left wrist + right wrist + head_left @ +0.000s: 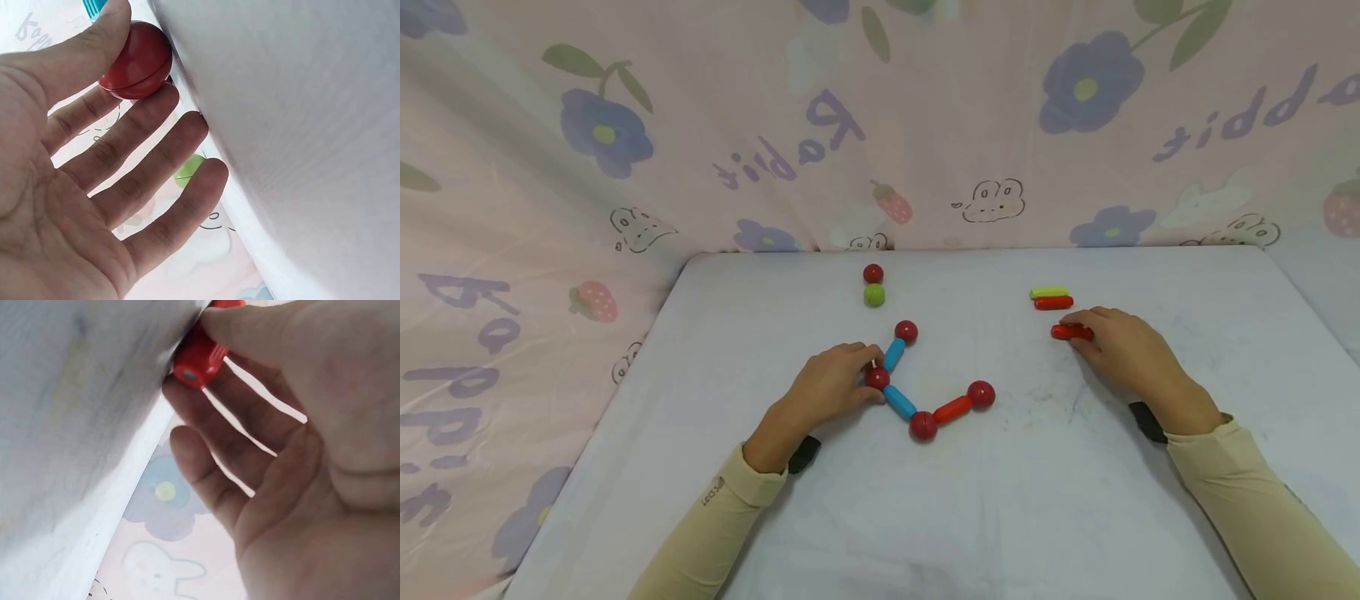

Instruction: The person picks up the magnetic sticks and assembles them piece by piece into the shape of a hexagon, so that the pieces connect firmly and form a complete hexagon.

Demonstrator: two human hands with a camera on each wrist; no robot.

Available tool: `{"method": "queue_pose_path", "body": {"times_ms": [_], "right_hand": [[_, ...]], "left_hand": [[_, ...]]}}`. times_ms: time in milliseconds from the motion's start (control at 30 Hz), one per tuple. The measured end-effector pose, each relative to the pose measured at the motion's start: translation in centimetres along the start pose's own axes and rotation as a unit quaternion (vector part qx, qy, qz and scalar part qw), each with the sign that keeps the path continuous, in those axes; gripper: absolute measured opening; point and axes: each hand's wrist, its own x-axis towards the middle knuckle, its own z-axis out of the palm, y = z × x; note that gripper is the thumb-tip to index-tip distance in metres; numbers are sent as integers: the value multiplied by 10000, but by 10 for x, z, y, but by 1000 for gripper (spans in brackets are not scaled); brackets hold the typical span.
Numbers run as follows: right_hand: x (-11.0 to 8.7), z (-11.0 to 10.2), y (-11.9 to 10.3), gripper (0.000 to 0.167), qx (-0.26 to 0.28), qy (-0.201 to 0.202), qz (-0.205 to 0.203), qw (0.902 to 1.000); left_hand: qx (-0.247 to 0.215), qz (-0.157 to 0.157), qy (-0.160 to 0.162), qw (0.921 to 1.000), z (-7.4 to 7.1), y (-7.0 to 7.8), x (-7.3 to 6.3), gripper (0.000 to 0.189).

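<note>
My left hand (827, 385) pinches a dark red ball (877, 378) between thumb and fingers; the left wrist view shows this red ball (139, 62) up close. The ball is a joint in a bent chain lying on the table. From it one blue stick (894, 354) leads to a far red ball (906, 332). Another blue stick (900, 402) leads to a near red ball (923, 426), then a red stick (953, 410) and an end ball (981, 394). At right, my right hand (1123, 350) pinches a loose red stick (1070, 332), its end visible in the right wrist view.
Beyond the chain, a loose red ball (873, 273) and a green ball (874, 295) sit together. A yellow-green stick (1049, 292) and a red stick (1054, 302) lie side by side past my right hand. Patterned cloth (925, 125) hangs behind the white table (1000, 517).
</note>
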Motion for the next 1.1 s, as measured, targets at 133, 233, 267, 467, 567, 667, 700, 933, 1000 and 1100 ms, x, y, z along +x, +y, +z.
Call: {"method": "queue_pose_path", "body": {"times_ms": [133, 233, 267, 467, 567, 667, 700, 933, 1000, 1100], "right_hand": [[1, -1, -3, 39, 26, -64, 1, 10000], [3, -2, -5, 41, 147, -153, 41, 9998], [3, -2, -6, 41, 195, -176, 63, 9996], [3, -4, -7, 39, 506, 111, -120, 9986], [5, -3, -9, 38, 585, 385, -339, 9970], [11, 1, -14, 39, 633, 450, -473, 9959], [12, 2, -16, 38, 643, 421, -508, 9958], [22, 5, -30, 32, 630, 280, -619, 9957], [23, 6, -32, 33, 645, 304, -647, 9954], [25, 6, -34, 33, 739, 324, -700, 9943]], "left_hand": [[-140, -53, -97, 9998, -2, 0, 0, 40], [-269, -135, -201, 9993, -4, -1, 0, 37], [-307, -149, -226, 9992, -5, -1, 0, 36], [-510, -141, -175, 9984, -6, -4, 0, 32], [-533, -119, -97, 9985, -4, -5, -1, 31], [-475, -112, -42, 9988, -2, -5, -1, 31], [-470, -111, -21, 9988, -2, -4, -2, 31], [-502, -214, -69, 9985, -2, -3, -2, 32], [-489, -245, -67, 9985, -2, -3, -2, 32], [-484, -293, -83, 9984, -3, -3, -2, 33]]}}
